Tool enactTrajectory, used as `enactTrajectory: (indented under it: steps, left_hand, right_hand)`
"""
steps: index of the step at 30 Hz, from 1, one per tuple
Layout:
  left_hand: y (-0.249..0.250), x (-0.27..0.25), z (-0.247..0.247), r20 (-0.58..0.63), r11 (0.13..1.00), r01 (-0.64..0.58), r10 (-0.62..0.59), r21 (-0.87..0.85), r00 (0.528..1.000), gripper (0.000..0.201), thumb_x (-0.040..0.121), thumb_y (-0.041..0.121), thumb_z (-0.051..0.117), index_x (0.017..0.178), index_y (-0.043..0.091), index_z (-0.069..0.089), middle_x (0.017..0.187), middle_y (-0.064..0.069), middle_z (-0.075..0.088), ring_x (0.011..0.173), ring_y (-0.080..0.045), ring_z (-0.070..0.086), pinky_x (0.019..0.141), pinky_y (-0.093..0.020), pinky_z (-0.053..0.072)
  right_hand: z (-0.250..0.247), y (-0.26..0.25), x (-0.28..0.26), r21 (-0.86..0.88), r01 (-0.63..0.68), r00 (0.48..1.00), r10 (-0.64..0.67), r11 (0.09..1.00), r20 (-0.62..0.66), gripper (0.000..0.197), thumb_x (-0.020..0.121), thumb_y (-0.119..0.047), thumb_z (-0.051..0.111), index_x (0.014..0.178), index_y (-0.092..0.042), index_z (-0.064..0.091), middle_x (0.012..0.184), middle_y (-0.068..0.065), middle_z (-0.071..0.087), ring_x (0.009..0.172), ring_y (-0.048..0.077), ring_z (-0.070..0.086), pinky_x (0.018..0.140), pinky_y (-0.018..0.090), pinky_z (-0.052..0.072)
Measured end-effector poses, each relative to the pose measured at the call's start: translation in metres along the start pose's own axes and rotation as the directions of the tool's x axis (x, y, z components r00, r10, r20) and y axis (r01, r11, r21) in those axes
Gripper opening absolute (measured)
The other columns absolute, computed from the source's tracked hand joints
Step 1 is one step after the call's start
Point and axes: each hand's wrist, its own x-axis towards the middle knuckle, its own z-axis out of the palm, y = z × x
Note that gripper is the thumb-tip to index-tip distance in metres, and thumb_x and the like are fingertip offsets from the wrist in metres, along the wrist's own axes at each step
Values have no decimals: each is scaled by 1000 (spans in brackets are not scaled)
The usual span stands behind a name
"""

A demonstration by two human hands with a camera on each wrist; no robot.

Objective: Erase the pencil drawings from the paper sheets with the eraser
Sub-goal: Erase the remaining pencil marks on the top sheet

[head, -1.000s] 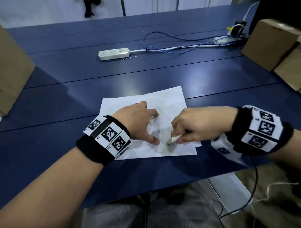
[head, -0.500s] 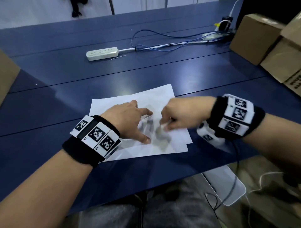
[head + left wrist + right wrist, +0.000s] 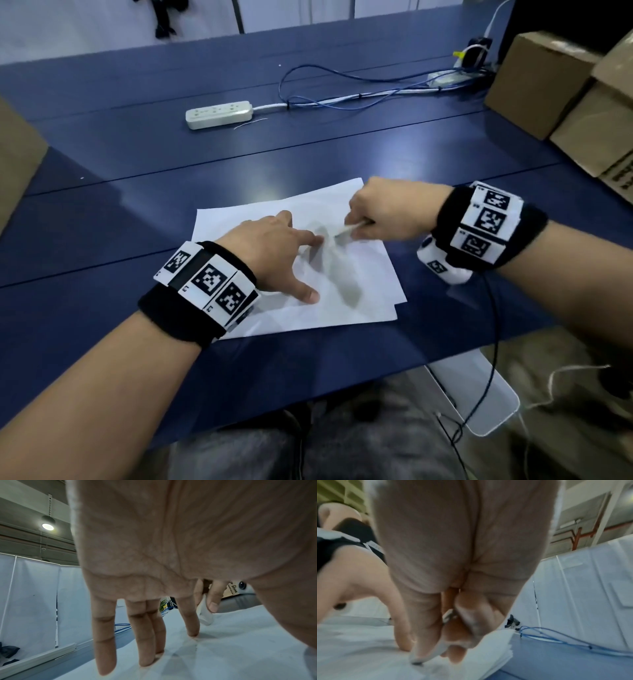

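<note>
Left hand (image 3: 274,250) lay flat on the paper sheets (image 3: 363,301), fingers (image 3: 104,635) straight and spread apart, tips pressing the top sheet down; thumb stuck out toward the person. Right hand (image 3: 387,212) was curled tight, fingers clamped together on a white eraser (image 3: 346,229), thumb pressing it from the near side. Eraser tip pointed down-left, at the top sheet just beside the left index fingertip. Left wrist view showed the eraser (image 3: 205,614) pinched between thumb and finger, lower end at the paper. Right wrist view was blurred, eraser (image 3: 426,654) end dirty grey, touching paper. Couldn't tell any pencil lines on the sheet, only grey shadow smears between the hands.

Sheets were a small stack, edges slightly fanned at the near right corner, lying on the dark blue tabletop (image 3: 102,212) close to its near edge. Both wrists wore black bands with white tag blocks; a cable hung from the right one.

Farther back on the tabletop: white power strip (image 3: 219,114), blue cables (image 3: 342,99) running right from it, well apart from the paper. Cardboard boxes (image 3: 534,82) stood at the far right, another brown box (image 3: 17,150) at the left edge. White bin (image 3: 486,401) below the tabletop edge at right.
</note>
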Motion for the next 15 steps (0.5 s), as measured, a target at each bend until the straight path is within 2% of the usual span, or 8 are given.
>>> enactTrajectory:
  steps: [1, 3, 5, 7, 9, 11, 13, 15]
  left_hand:
    - [0, -1, 0, -2, 1000, 2, -2, -2, 1000, 96, 63, 80, 65, 146, 50, 28, 119, 2, 40, 113, -21, 50, 92, -38, 46]
    - [-2, -1, 1, -8, 1000, 5, -5, -4, 1000, 98, 62, 81, 66, 147, 50, 28, 119, 2, 40, 112, -21, 50, 91, -38, 46]
    - [-2, 0, 2, -8, 1000, 5, -5, -2, 1000, 100, 60, 82, 65, 147, 50, 28, 119, 2, 40, 112, -21, 50, 91, -38, 46]
    - [-2, 1, 2, -5, 1000, 4, -4, 7, 1000, 101, 60, 84, 64, 147, 50, 27, 120, 2, 40, 112, -21, 50, 92, -39, 46]
    - [-1, 1, 2, -1, 1000, 3, -3, 7, 1000, 100, 60, 83, 64, 147, 50, 27, 120, 2, 40, 112, -21, 50, 93, -39, 47]
    - [-1, 0, 1, 1, 1000, 1, -1, 5, 1000, 98, 62, 82, 64, 147, 50, 27, 121, 2, 39, 114, -20, 49, 93, -38, 45]
    - [-1, -1, 1, -1, 1000, 4, -4, 3, 1000, 97, 64, 81, 64, 148, 50, 25, 121, 2, 39, 116, -20, 48, 92, -37, 43]
    - [-1, -1, 1, -2, 1000, 4, -4, -1, 1000, 98, 64, 81, 64, 148, 50, 25, 121, 2, 39, 116, -20, 48, 93, -37, 43]
  right_hand:
    - [1, 4, 1, -29, -32, 999, 31, 999, -16, 36, 95, -40, 55, 86, -8, 67, 84, 12, 66, 84, 32, 59, 67, 37, 47]
    - [5, -3, -8, -80, 33, 999, -33, 996, 1, 26, 95, -34, 56, 90, -11, 67, 89, 6, 66, 86, 27, 59, 67, 31, 39]
    - [10, -18, -30, 18, 212, 976, -212, 977, 58, 21, 94, -30, 60, 91, -12, 69, 87, 3, 63, 80, 19, 55, 67, 24, 33]
    - [15, -28, -42, 131, 318, 935, -333, 939, 120, 21, 94, -30, 62, 91, -11, 70, 82, 2, 61, 75, 16, 50, 67, 22, 34]
    - [14, -25, -33, 110, 245, 958, -258, 963, 127, 27, 92, -36, 60, 90, -11, 69, 82, 2, 63, 75, 20, 54, 70, 32, 45]
    - [7, -11, -16, 47, 66, 995, -70, 997, 73, 37, 88, -44, 53, 84, -9, 65, 81, 9, 64, 79, 29, 57, 70, 43, 51]
    - [3, 1, -5, -6, -59, 998, 59, 998, 24, 41, 91, -45, 52, 81, -7, 62, 81, 14, 64, 82, 34, 59, 66, 42, 50]
    - [5, 0, -5, -64, -33, 999, 33, 997, 5, 32, 95, -38, 55, 84, -9, 65, 84, 10, 65, 84, 32, 60, 67, 40, 49]
